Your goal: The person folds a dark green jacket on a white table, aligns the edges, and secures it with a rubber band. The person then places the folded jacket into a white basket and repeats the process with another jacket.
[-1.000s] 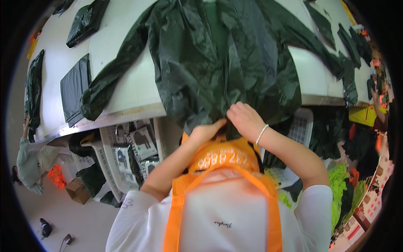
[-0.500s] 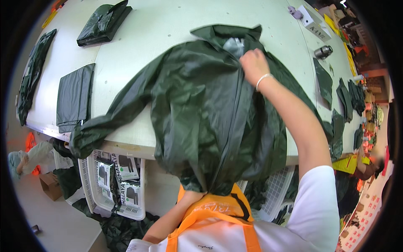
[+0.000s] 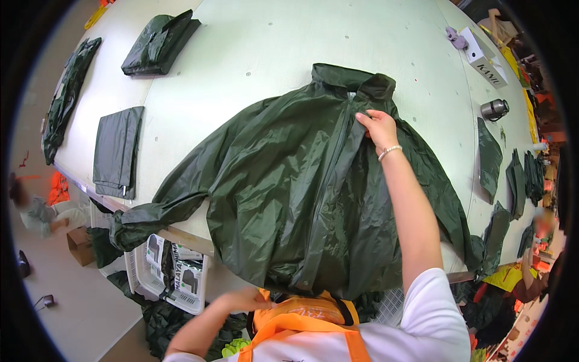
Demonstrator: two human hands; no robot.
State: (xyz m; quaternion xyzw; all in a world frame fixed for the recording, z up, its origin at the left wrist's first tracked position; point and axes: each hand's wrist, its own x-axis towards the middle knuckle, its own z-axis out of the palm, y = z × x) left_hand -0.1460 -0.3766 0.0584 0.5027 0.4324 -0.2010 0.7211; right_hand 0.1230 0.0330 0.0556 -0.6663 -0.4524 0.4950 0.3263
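The dark green rain jacket point(image 3: 289, 187) now lies spread front-up across the pale table point(image 3: 271, 48), no longer bunched, the right hand point(image 3: 377, 127) pinching its zipper placket near the collar, the left hand point(image 3: 244, 297) gripping the hem, its fingers partly hidden

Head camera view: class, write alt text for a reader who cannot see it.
A dark green rain jacket lies spread on a pale table, with the right hand pressing near its collar and the left hand at its hem. Folded green garments lie nearby.
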